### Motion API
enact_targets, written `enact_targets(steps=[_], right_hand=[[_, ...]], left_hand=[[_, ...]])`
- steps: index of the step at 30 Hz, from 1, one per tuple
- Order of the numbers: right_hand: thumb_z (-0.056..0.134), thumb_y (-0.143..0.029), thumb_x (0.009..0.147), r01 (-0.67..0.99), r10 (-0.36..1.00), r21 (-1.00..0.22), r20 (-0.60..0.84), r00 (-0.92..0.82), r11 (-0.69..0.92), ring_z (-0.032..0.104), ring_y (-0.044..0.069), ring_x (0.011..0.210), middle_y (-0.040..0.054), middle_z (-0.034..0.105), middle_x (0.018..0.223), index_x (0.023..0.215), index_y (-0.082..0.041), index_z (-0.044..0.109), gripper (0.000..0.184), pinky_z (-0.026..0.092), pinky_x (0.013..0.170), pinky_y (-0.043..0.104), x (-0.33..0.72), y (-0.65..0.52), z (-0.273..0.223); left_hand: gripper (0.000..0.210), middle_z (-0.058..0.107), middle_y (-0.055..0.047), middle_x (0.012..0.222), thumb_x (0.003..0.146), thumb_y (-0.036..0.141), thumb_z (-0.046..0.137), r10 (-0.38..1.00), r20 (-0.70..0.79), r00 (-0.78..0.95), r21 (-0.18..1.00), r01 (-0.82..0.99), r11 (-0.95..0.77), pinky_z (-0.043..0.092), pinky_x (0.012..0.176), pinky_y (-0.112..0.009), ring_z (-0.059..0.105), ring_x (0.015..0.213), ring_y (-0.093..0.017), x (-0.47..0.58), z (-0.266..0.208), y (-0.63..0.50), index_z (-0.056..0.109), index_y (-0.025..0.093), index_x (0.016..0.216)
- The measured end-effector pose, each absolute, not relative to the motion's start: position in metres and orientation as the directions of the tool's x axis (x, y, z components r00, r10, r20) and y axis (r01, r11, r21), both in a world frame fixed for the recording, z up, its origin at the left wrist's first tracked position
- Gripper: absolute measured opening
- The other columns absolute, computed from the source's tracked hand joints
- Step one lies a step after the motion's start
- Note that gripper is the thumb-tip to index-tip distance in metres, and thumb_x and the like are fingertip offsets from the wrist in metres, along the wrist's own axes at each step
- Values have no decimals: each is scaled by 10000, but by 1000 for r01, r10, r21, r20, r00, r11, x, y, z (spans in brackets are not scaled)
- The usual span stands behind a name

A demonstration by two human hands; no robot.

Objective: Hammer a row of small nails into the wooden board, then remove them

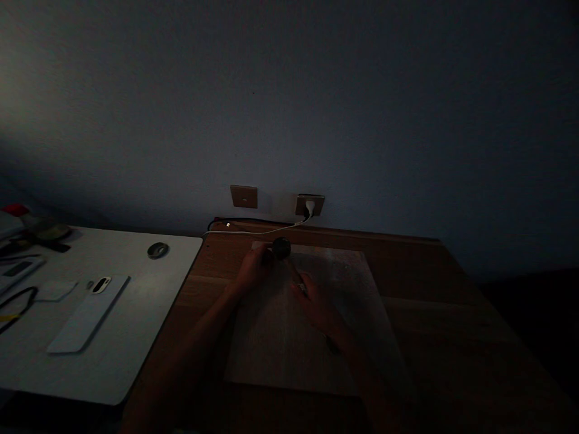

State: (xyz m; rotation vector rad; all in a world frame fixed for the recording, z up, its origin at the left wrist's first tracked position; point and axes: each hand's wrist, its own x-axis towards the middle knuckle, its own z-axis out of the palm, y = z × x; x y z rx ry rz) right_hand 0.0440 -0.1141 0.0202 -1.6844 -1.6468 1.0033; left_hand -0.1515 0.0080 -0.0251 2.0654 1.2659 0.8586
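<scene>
In the dim light, my right hand [312, 301] is closed round the handle of a mallet-like tool [281, 248] with a dark, round head. The handle slants from the head down through my hand, and its lower end shows below my wrist. My left hand [253, 268] is beside the head, fingers curled at a small dark shape; what they hold, if anything, is too dark to make out. Both hands are over a pale, flat board [280, 355] lying on the wooden table [420, 337].
At left, a white table [136, 337] bears a pale phone [90, 319], a roll of tape [158, 250], a bottle with a red cap [43, 228] and a black cable [22, 301]. A white plug [310, 207] sits in the wall socket, its cord along the table's back edge.
</scene>
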Motion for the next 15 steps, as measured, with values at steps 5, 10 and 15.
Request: enact_targets(steps=[5, 10, 15], right_hand=[[535, -463, 927, 421, 988, -896, -155, 6, -143, 594, 166, 621, 12, 639, 758, 1086, -213, 625, 309, 402, 540, 268, 40, -119, 21], [603, -701, 821, -109, 899, -909, -414, 141, -401, 419, 105, 413, -74, 511, 576, 954, -235, 591, 485, 337, 389, 230, 37, -158, 30], [674, -819, 675, -376, 778, -805, -569, 267, -459, 530, 148, 491, -16, 582, 572, 727, -232, 582, 597, 452, 471, 275, 43, -206, 22]], left_hand=[[393, 735, -44, 966, 839, 178, 619, 908, 231, 350, 730, 554, -399, 540, 778, -281, 712, 859, -194, -152, -25, 6, 628, 198, 1231], [389, 739, -49, 988, 825, 129, 588, 906, 243, 346, 733, 547, -405, 549, 808, -289, 704, 862, -176, -152, -19, 4, 624, 190, 1208], [391, 739, -71, 1080, 822, 134, 582, 903, 253, 347, 724, 551, -414, 561, 822, -309, 699, 869, -180, -155, -16, 3, 624, 190, 1207]])
